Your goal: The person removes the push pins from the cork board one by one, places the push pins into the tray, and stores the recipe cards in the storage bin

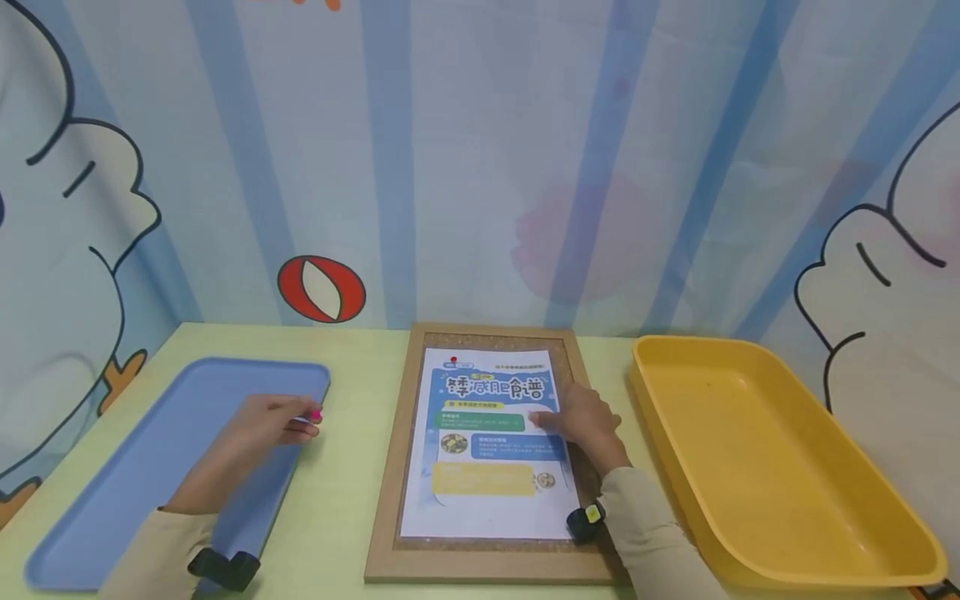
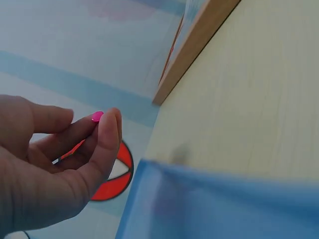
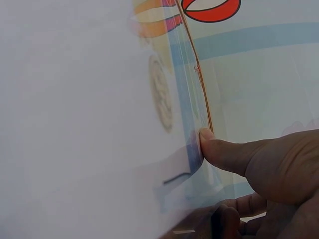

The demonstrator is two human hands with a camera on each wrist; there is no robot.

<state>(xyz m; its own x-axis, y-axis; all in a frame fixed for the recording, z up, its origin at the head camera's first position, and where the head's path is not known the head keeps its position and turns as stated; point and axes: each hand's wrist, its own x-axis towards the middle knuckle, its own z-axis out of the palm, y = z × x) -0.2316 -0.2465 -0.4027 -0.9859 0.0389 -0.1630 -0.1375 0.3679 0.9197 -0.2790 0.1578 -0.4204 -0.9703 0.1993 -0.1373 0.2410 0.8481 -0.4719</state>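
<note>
Your tabletop is pale green-yellow with a faint wood grain, and it fills the lower half of the head view, running back to the cartoon-printed wall. Three things lie directly on it. At the lower left you have a flat blue tray, set at a slant with its near end toward the bottom-left corner. In the centre sits a wood-framed cork board, upright to you, its far edge near the wall. At the right you have a deeper yellow tray, angled toward the lower-right corner. The board stands apart from both trays, with bare tabletop between.
</note>
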